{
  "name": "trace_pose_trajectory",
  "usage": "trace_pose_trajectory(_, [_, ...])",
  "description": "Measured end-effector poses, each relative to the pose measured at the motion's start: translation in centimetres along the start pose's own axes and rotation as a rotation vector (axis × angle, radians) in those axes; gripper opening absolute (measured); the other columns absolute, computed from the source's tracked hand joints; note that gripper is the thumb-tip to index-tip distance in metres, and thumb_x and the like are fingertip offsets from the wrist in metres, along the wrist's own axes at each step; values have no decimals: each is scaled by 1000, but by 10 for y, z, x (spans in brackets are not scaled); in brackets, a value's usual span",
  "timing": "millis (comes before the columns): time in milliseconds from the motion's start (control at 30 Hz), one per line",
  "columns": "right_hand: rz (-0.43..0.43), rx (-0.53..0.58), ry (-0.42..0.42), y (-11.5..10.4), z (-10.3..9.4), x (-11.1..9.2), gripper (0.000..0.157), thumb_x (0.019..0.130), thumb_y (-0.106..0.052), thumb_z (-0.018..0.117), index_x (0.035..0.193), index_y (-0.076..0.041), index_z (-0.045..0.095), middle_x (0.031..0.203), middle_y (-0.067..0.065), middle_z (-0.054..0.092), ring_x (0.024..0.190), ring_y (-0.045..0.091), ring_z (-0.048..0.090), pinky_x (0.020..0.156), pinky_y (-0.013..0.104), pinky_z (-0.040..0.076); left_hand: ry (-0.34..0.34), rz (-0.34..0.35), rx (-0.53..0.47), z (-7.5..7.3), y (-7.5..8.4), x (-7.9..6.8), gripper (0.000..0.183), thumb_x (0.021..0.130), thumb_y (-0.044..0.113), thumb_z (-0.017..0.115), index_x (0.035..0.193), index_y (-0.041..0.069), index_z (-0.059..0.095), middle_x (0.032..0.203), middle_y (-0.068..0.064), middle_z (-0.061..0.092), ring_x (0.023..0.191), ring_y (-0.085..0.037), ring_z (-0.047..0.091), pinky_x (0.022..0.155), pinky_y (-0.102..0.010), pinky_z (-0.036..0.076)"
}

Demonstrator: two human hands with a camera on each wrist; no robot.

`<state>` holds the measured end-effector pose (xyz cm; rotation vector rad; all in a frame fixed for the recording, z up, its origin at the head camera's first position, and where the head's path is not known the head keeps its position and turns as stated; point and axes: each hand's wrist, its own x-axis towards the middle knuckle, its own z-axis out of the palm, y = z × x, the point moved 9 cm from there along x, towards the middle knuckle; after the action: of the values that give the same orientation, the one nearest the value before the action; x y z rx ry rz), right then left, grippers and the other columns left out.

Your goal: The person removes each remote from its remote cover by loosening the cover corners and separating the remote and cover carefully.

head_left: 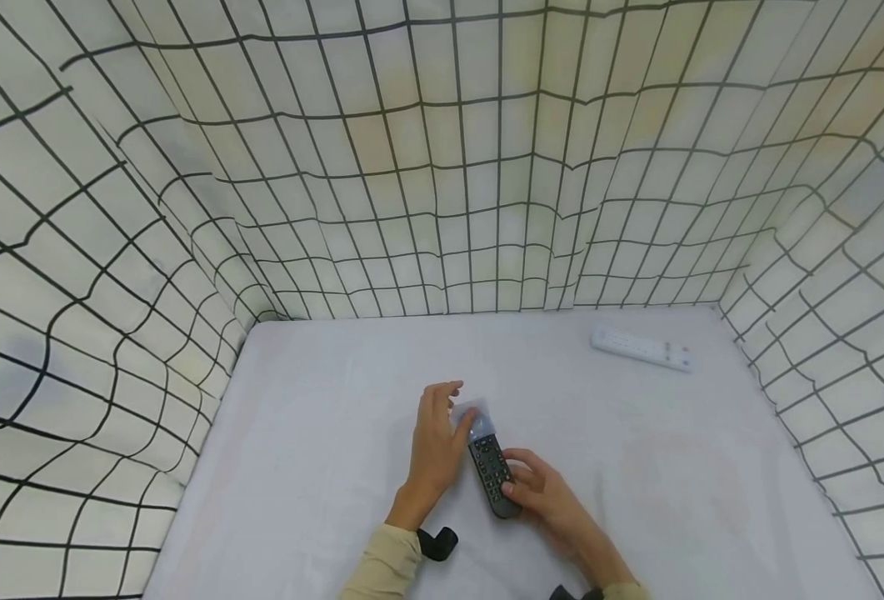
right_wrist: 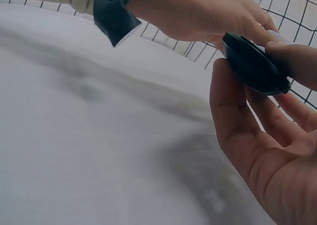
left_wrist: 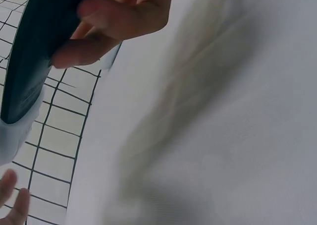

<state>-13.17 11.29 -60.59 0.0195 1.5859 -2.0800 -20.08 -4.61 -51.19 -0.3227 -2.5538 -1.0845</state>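
Note:
A black remote control [head_left: 491, 471] with rows of buttons is held up over the white table, tilted. My right hand [head_left: 542, 496] grips its lower part, thumb on one edge and fingers on the underside, as the right wrist view shows. A clear plastic sleeve [head_left: 479, 423] covers the remote's far end and sticks out beyond it. My left hand [head_left: 436, 442] is at that end, its thumb lying on the sleeve. Its other fingers [left_wrist: 20, 207] stand loosely apart from the sleeve in the left wrist view.
A white remote control [head_left: 640, 348] lies at the back right of the white-covered table [head_left: 322, 400]. Pale walls with a black grid [head_left: 442, 183] enclose the back and both sides. Black straps [head_left: 437, 544] are on the wrists.

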Motion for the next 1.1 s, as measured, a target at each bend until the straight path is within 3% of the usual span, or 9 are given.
trace_pose_trajectory(167, [-9, -1, -20, 3, 2, -1, 62, 99, -8, 68, 152, -2, 37, 133, 9, 65, 112, 17, 66, 92, 36, 58, -144, -178, -122, 9, -17, 1, 36, 105, 36, 63, 136, 19, 59, 126, 0, 68, 103, -16, 64, 85, -34, 56])
trace_pose_trajectory(300, [-14, 2, -32, 3, 3, -2, 62, 99, -7, 68, 152, -2, 36, 130, 5, 64, 110, 16, 66, 91, 35, 58, -238, -262, -192, 15, -27, 2, 36, 105, 48, 57, 122, 19, 70, 110, -2, 76, 91, -15, 65, 78, -32, 55])
trace_pose_trajectory(433, [-22, 2, -40, 1, 5, -4, 62, 99, -6, 68, 151, -2, 35, 127, 3, 64, 107, 13, 67, 91, 32, 58, -301, -311, -240, 17, -33, 4, 40, 103, 53, 58, 110, 17, 73, 85, 0, 66, 75, -14, 54, 64, -27, 43])
trace_pose_trajectory(533, [-23, -6, -39, 1, 5, -4, 64, 98, -5, 69, 151, -2, 34, 125, 2, 64, 107, 12, 68, 90, 31, 58, -338, -335, -274, 18, -36, 5, 38, 103, 51, 60, 94, 15, 70, 77, 3, 56, 72, -13, 49, 62, -26, 39])
trace_pose_trajectory(733, [-33, -58, -27, 2, 5, -4, 66, 97, -6, 71, 151, 0, 35, 126, 4, 65, 111, 13, 69, 90, 29, 59, -340, -339, -309, 18, -39, 7, 39, 102, 40, 66, 73, 15, 55, 69, 4, 48, 67, -11, 44, 60, -24, 36])
trace_pose_trajectory(833, [-32, -81, -7, 5, 4, -5, 67, 96, -7, 73, 151, -1, 36, 130, 8, 65, 114, 14, 68, 92, 30, 59, -320, -336, -308, 17, -38, 7, 36, 101, 38, 68, 75, 15, 58, 71, 4, 50, 70, -12, 45, 61, -25, 36])
trace_pose_trajectory(1000, [-15, -136, 64, 7, 1, -6, 65, 97, -15, 72, 152, -1, 39, 139, 26, 61, 114, 16, 68, 92, 29, 58, -285, -343, -278, 17, -38, 6, 26, 98, 37, 72, 84, 16, 66, 87, -1, 69, 82, -15, 55, 72, -29, 47])
trace_pose_trajectory(1100, [-29, -165, 110, 3, 1, -6, 63, 99, -18, 70, 151, 3, 42, 143, 32, 58, 115, 18, 68, 91, 25, 57, -279, -339, -243, 17, -37, 6, 23, 98, 34, 72, 85, 16, 66, 85, -1, 68, 78, -14, 54, 69, -28, 46])
